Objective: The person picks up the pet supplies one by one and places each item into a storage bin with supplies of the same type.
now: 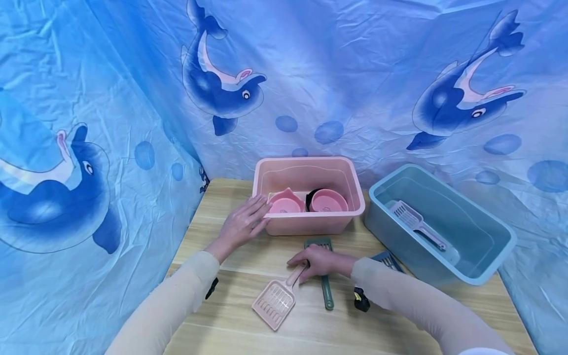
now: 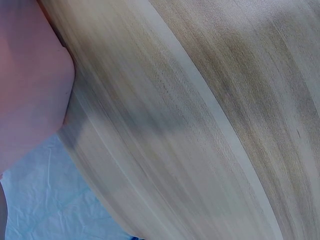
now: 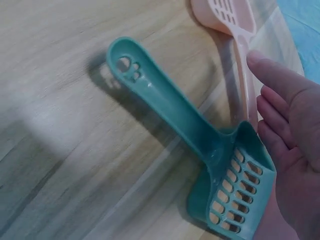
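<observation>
My left hand (image 1: pixel 243 224) rests on the front left corner of the pink bin (image 1: pixel 308 225), fingers extended over its rim. In the left wrist view only the bin's side (image 2: pixel 35 85) and wood show. The right hand (image 1: pixel 320 260) is at the handle of a pink slotted litter scoop (image 1: pixel 275 301), which lies on the table. Seen from the right wrist, thumb and fingers are spread apart right beside that handle (image 3: pixel 245 75). A green litter scoop (image 1: pixel 327 291) lies partly under this hand, its slotted head (image 3: pixel 237 190) toward the bin.
Two pink bowls (image 1: pixel 329 201) sit inside the pink bin, with something black by one. A blue-green bin (image 1: pixel 443 268) at the right holds a pale litter scoop (image 1: pixel 408 215). A dark blue slotted scoop (image 1: pixel 388 260) lies beside the right forearm. Dolphin-print sheeting (image 1: pixel 346 74) encloses the wooden table.
</observation>
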### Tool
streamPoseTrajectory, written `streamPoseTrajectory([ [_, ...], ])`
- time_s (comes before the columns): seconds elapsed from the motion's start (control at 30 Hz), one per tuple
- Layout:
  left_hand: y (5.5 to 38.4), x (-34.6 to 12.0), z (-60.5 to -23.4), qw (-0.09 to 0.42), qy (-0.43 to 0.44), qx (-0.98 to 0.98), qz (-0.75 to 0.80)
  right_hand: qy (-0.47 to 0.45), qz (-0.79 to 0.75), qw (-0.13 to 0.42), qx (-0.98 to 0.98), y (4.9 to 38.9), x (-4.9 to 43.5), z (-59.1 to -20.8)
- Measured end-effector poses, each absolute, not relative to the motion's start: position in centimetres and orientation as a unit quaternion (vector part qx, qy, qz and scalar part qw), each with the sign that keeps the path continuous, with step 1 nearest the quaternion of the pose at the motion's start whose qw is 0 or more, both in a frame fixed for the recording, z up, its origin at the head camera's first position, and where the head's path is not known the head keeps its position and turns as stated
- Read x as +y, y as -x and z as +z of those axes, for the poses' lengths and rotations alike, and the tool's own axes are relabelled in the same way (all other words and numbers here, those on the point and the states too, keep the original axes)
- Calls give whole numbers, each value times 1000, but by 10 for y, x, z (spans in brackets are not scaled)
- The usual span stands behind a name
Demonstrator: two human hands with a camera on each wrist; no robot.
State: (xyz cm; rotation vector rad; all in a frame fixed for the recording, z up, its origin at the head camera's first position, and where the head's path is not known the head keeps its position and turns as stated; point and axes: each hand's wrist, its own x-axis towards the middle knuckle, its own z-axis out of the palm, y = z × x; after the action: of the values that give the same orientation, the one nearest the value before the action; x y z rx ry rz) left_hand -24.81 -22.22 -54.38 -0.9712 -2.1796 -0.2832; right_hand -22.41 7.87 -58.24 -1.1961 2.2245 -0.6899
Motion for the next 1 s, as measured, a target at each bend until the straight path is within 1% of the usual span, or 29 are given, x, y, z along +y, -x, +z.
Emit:
streamPoseTrajectory([
  [0.2, 248, -222, -542, 356, 377, -848, -112, 433, -250, 251, 829, 220, 89, -586],
  [0.47, 247, -222, -544, 358, 371, -850, -103, 468, -238, 214, 823, 211, 86, -594],
  [0.73, 247, -223, -543, 355, 379, -847, -111, 440, -260, 218, 831, 207, 83, -598],
  [1.0, 245, -223, -544, 354, 376, -850, -105, 446, -256, 185, 837, 205, 83, -603],
])
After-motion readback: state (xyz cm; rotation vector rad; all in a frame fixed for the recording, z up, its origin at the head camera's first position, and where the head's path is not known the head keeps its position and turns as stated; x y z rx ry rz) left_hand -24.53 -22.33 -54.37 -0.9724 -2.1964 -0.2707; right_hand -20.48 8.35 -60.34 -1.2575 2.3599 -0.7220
